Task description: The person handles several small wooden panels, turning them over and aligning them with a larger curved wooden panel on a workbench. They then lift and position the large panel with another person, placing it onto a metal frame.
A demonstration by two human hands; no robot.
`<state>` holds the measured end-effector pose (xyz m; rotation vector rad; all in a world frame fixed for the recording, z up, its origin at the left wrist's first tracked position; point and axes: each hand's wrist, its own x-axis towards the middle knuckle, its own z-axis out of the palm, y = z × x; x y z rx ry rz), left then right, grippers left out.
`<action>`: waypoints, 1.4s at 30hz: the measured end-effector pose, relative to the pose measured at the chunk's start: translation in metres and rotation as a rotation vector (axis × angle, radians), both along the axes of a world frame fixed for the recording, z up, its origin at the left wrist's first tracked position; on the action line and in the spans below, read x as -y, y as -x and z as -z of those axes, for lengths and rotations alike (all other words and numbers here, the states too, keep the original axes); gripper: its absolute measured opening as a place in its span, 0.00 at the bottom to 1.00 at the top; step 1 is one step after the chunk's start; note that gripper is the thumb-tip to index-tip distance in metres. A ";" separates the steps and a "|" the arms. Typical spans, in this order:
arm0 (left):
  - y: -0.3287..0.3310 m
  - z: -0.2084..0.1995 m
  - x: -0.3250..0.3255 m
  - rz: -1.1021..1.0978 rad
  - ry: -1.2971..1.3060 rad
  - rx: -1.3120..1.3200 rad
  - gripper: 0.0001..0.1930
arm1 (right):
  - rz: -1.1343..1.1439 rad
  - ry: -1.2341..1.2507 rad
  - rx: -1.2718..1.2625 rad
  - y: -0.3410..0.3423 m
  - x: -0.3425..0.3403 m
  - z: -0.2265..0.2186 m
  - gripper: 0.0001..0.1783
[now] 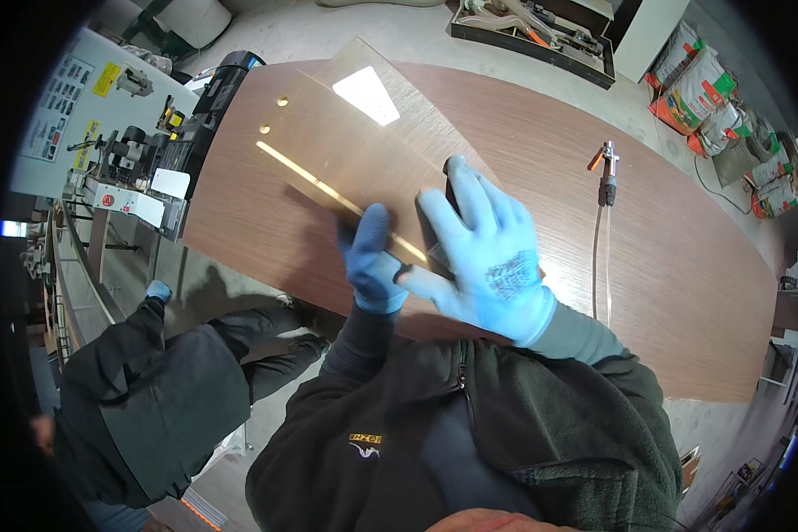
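Note:
Blue gloves with dark patches on the finger sides cover both my hands. A brown wood-look panel (346,146) is tilted above the table, with two round holes near its left end and a pale strip along its near edge. My left hand (377,266) is closed on that near edge, its thumb over the upper face. At the panel's right end, my right hand (492,253) grips with fingers over the face and thumb toward the near edge; its palm side is hidden. Partly under the panel lies another brown board (417,84), catching a bright light patch.
The brown table (683,257) curves around me. An air blow gun (608,168) with a clear hose lies on its right. A machine (142,168) stands at the left, near a co-worker (168,399) in dark clothes. Beyond are a tool box (541,40) and filled bags (696,84).

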<state>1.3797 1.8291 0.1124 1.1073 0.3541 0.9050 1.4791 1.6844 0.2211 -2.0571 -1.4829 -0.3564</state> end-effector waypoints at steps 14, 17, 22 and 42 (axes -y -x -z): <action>0.008 -0.047 0.005 0.157 0.261 0.158 0.41 | -0.012 -0.061 -0.875 -0.045 0.032 -0.033 0.15; 0.011 -0.046 0.001 0.137 0.207 0.116 0.40 | -0.087 -0.066 -0.906 -0.048 0.034 -0.031 0.14; 0.012 -0.039 0.002 0.152 0.277 0.139 0.39 | -0.083 -0.178 -0.898 -0.044 0.035 -0.025 0.15; -0.007 -0.007 -0.036 -0.060 0.214 0.039 0.28 | -0.116 0.202 -1.124 -0.023 0.074 0.008 0.28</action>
